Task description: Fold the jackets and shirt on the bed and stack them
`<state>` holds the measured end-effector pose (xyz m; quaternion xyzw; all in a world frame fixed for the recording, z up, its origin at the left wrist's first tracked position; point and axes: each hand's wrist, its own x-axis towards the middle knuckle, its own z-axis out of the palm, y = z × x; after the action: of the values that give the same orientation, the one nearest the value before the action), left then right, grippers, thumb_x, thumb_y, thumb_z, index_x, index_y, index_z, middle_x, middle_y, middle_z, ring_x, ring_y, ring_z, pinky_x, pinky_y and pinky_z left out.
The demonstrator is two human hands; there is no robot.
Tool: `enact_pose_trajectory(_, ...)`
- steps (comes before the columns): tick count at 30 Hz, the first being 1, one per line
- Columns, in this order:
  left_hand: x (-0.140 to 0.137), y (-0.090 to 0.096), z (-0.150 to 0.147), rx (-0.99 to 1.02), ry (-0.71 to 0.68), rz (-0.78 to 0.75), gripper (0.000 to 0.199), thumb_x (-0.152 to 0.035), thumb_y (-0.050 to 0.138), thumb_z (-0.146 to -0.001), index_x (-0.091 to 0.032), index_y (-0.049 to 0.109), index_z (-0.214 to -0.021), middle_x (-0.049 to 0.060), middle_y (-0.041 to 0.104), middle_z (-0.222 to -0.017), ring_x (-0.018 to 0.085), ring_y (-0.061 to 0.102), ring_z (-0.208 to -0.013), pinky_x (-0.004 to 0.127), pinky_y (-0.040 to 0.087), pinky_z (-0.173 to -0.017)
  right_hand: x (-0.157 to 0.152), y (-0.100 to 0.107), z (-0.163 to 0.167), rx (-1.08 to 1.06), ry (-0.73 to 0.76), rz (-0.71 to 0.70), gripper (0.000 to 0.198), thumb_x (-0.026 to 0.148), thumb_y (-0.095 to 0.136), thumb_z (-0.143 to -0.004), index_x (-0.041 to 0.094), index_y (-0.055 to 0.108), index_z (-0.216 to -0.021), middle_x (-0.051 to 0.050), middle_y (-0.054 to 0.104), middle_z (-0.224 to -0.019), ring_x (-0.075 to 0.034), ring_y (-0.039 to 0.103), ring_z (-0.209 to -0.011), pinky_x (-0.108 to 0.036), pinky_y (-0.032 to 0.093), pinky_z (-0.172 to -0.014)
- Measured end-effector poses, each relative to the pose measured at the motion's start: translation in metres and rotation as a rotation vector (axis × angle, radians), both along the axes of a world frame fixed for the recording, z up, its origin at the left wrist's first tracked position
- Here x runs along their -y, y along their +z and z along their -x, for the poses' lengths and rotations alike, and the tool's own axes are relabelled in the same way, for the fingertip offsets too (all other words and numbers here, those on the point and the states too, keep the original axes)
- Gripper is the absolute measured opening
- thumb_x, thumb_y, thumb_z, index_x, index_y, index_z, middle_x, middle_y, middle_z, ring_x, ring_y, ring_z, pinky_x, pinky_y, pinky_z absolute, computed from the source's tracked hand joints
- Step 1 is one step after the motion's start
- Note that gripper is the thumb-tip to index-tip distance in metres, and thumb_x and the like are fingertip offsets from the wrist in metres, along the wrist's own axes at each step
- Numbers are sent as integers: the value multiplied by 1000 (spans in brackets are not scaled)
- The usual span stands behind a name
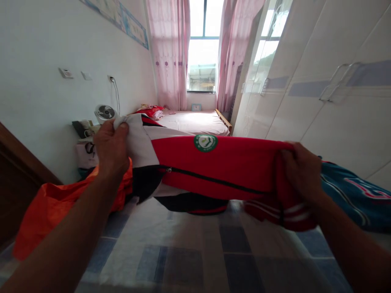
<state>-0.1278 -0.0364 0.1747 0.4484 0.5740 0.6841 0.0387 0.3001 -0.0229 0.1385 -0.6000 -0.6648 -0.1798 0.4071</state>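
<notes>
A red, white and black zip-up jacket (232, 162) is stretched sideways between my two hands, above a checked bed sheet (183, 260). It bears a round green and white badge, and a dark zip runs across it. My left hand (113, 144) is closed on the white part at the jacket's left end. At the other end, my right hand (301, 169) grips the red cloth, with striped trim hanging below it. The fingertips of both hands are partly hidden by the fabric.
An orange bag (51, 215) lies on the left and a blue garment or bag (357, 195) with lettering on the right. Beyond stand a small white fan (105, 112) and a second bed (195, 122) under the window. White wardrobes (305, 81) line the right side.
</notes>
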Motion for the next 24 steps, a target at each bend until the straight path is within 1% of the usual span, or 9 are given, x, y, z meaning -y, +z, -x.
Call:
enact_pose_trajectory(3,-38,-16,6,-46,-58,127,49,-42,46,-82,-19,51,-125,6,61,-125,26,56,-115,40,46,-87,-43,6,14,101,-9,47,43,35,33,-93,13,54,-124,-15,62,-117,-30,57,-106,-41,45,-87)
enact_pose_trajectory(6,-51,-49,9,-116,-145,302,64,-47,53,-75,-15,48,-130,15,58,-130,32,56,-116,42,47,-87,-56,-7,19,215,1,179,50,39,37,-92,11,48,-131,-17,57,-125,-32,54,-113,-45,44,-90)
enact_pose_trajectory(8,-42,-76,10,-207,-236,427,69,-51,57,-71,-14,50,-129,18,55,-133,34,55,-118,43,45,-94,-47,-25,13,268,5,249,51,45,39,-90,12,51,-127,-17,57,-126,-33,53,-115,-47,43,-92)
enact_pose_trajectory(11,-16,-114,8,-351,-371,561,73,-57,60,-69,-13,54,-126,17,52,-137,32,46,-128,44,32,-108,-22,-57,-7,221,-43,374,60,55,39,-88,11,53,-126,-18,56,-130,-34,50,-120,-49,41,-96)
enact_pose_trajectory(13,-3,-133,5,-466,-380,633,79,-61,59,-69,-13,49,-131,17,45,-143,32,37,-135,44,26,-112,-5,-74,-23,69,-87,475,71,61,39,-85,9,48,-132,-19,52,-135,-34,49,-122,-49,40,-98)
enact_pose_trajectory(15,2,-146,0,-583,-307,684,85,-63,55,-71,-11,42,-137,19,35,-148,33,30,-137,46,26,-111,6,-89,-34,-96,-86,554,82,66,43,-80,9,40,-139,-19,48,-138,-34,49,-122,-47,40,-100)
enact_pose_trajectory(17,-2,-155,-7,-620,-210,700,84,-61,53,-73,-10,39,-138,21,32,-148,36,33,-135,48,32,-106,10,-101,-38,-211,-55,583,88,65,51,-75,10,35,-142,-18,48,-139,-34,51,-121,-45,42,-100)
enact_pose_trajectory(20,-17,-160,-17,-518,-169,682,73,-49,55,-70,-8,47,-129,22,45,-135,38,46,-123,48,39,-98,6,-116,-38,-377,5,582,82,55,58,-72,13,39,-140,-16,56,-130,-33,57,-113,-45,47,-94)
enact_pose_trajectory(24,-29,-136,-24,-401,-227,630,42,-31,51,-63,-12,60,-99,10,64,-93,27,62,-88,37,49,-80,-3,-111,-40,-697,91,589,64,44,62,-68,17,53,-126,-12,68,-110,-32,65,-96,-42,55,-80)
